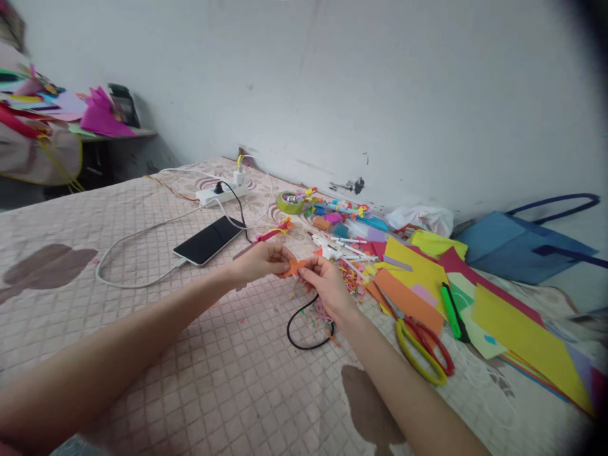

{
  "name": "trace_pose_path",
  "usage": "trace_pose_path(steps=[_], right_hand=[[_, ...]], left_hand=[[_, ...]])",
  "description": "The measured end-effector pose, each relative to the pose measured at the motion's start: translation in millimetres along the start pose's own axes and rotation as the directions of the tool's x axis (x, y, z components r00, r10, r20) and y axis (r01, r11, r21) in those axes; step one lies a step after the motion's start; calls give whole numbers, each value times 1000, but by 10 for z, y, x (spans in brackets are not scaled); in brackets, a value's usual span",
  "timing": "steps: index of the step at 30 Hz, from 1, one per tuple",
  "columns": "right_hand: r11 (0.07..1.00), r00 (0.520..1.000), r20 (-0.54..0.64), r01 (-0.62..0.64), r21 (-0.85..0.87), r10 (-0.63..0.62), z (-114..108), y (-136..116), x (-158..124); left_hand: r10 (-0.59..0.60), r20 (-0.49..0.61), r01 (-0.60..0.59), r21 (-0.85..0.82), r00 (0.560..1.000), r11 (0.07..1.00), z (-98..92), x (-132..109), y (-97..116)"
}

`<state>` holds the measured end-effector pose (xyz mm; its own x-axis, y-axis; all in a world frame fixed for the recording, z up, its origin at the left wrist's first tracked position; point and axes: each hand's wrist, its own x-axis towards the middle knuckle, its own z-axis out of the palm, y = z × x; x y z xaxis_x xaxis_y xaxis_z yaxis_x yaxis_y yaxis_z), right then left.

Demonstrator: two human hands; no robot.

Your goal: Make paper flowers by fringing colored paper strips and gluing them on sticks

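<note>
Between my two hands is a small orange piece of paper point(295, 267), pinched from both sides above the quilted cover. My left hand point(263, 261) has its fingers closed on the left end of it. The thumb and fingers of my right hand point(327, 284) grip the right end. Just beyond my right hand lies a white glue gun point(327, 246) with glue sticks around it. A black cord point(289, 335) loops below the hands, among small paper scraps. Scissors point(420, 351) with yellow and red handles rest to the right of my right forearm.
A phone point(209, 240) on a white cable lies at left, before a power strip point(221, 193). Green tape point(291, 202) stands near the wall. Coloured paper sheets point(522, 342), a green marker point(455, 310) and a blue bag point(522, 244) are on the right.
</note>
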<state>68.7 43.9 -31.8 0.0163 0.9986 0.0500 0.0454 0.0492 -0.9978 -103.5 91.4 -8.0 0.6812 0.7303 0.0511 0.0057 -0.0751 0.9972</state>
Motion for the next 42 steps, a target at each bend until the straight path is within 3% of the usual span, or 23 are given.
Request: trace_pose_path(steps=[12,16,21,29,33,42], right_hand=[[1000,999,51,0,-16,1,-6,1,6],[995,999,41,37,-90,-33,-33,-37,-10],[965,994,33,112,-238,-107,-102,-108,-16],[886,974,205,181,-428,-100,-171,-93,-3],[844,971,205,209,-493,-121,-136,-96,-36],[962,986,148,114,-248,-79,5,-139,-65]], left_hand=[[-99,-55,104,93,994,990,11,16,-5],[-101,-35,104,107,994,989,-8,17,-33],[-17,12,15,105,1000,994,-40,11,-36],[21,-16,-18,171,1000,985,-98,27,-49],[-2,-31,8,192,1000,981,-118,32,-55],[-1,19,-1,108,1000,994,-33,11,-35]])
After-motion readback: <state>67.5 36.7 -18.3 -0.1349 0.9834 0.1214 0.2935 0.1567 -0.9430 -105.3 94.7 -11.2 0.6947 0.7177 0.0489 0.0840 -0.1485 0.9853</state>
